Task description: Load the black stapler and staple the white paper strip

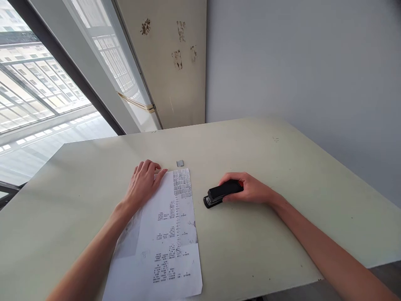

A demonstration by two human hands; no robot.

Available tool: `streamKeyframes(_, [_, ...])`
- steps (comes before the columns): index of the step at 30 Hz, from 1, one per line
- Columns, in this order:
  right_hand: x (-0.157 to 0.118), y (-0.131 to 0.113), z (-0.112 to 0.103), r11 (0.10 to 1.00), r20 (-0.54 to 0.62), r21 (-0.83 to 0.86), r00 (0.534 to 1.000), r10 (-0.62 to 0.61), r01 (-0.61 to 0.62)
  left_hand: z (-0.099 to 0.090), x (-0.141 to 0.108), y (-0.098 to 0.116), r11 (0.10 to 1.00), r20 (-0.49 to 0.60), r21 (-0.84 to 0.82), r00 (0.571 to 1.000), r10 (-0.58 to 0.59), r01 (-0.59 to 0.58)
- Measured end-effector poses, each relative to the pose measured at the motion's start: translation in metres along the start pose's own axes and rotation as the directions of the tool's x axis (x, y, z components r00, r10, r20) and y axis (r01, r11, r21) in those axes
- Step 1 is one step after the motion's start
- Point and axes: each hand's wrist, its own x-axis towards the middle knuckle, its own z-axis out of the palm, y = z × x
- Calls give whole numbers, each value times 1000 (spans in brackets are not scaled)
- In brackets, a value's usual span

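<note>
A black stapler (224, 190) sits in the grip of my right hand (247, 188), low over the table or resting on it, its front end pointing left. Left of it lies a printed sheet of paper (169, 234), possibly more than one, its text sideways or upside down to me. My left hand (144, 179) rests over the upper left corner of the paper, thumb stretched along the top edge and fingers lying loosely bent beyond it. Just past the paper's top edge is a small grey strip of staples (179, 163). The stapler and paper do not touch.
The pale table (238, 146) has small dark marks and reaches a grey wall (297, 62) at the back right. Behind it stands a cream panel (178, 92) with peeled brown patches. A window (37, 83) with railings outside is at the left.
</note>
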Motion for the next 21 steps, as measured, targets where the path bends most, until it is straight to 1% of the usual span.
streamKeyframes(2, [0,0,1,1000,-3,-4,1000,-1,1,4,-3,-5,999,-20,19,999,-39,40])
streamKeyframes(3, [0,-1,2,1000,-5,-6,1000,-4,4,6,-4,-6,999,-23,2,998,-54,54])
streamKeyframes(5, [-1,-2,3,1000,-10,-11,1000,-10,10,8,-4,-4,994,-7,-81,997,-72,71])
streamKeyframes(8, [-2,-4,5,1000,-21,-27,1000,-15,14,4,-3,1,963,56,-241,992,-113,123])
streamKeyframes(10, [-2,-5,5,999,-27,-36,1000,-14,13,2,-3,6,943,86,-299,988,-129,149])
streamKeyframes(15, [-2,-2,6,999,-22,-27,1000,-21,21,5,-5,22,926,128,-369,991,-41,86])
streamKeyframes(18, [-2,-1,6,999,-23,-23,999,-31,30,10,-5,31,927,112,-371,993,-24,64])
streamKeyframes(21, [-2,-2,7,999,-34,-19,999,-28,27,14,-4,36,932,103,-357,994,-19,55])
